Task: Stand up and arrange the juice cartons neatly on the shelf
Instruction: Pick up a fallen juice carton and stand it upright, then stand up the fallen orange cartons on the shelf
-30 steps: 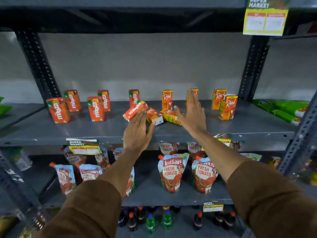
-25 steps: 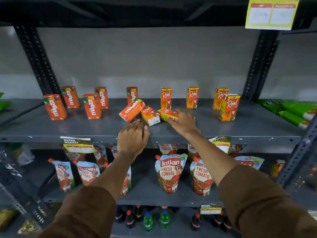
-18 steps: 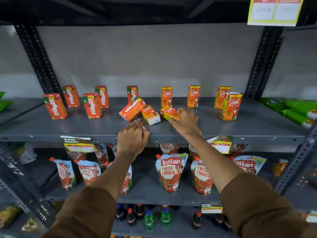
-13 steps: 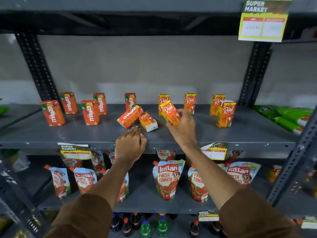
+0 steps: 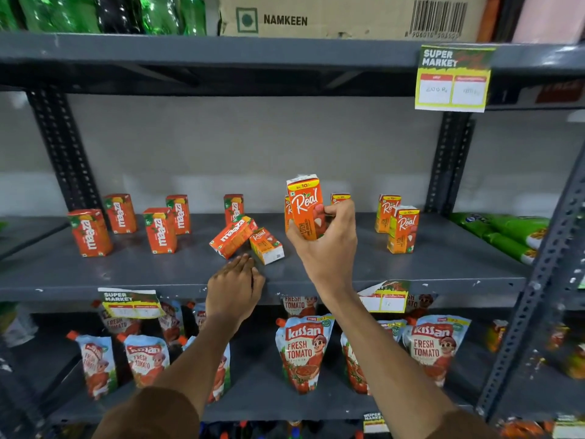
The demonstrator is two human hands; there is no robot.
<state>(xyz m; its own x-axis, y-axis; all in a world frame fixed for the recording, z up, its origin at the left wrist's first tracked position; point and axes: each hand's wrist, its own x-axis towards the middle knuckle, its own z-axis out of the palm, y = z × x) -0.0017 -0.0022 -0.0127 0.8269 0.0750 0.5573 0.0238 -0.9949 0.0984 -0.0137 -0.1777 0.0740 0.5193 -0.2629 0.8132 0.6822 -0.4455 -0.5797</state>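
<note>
My right hand grips an orange Real juice carton and holds it upright above the grey shelf. My left hand rests on the shelf's front edge, fingers loosely curled, holding nothing. Just beyond it a Maaza carton lies tilted against a toppled Real carton. Several Maaza cartons stand upright on the left. More Real cartons stand on the right; two others are partly hidden behind the held one.
Green snack packets lie at the shelf's right end. Tomato ketchup pouches fill the shelf below. Price tags hang from shelf edges. A Namkeen cardboard box sits on the top shelf. Dark slotted uprights frame the bay.
My right hand picked the fallen Real carton off the shelf, lifted it and turned it upright. My left hand stayed at the shelf's front edge. The view tilted upward.
</note>
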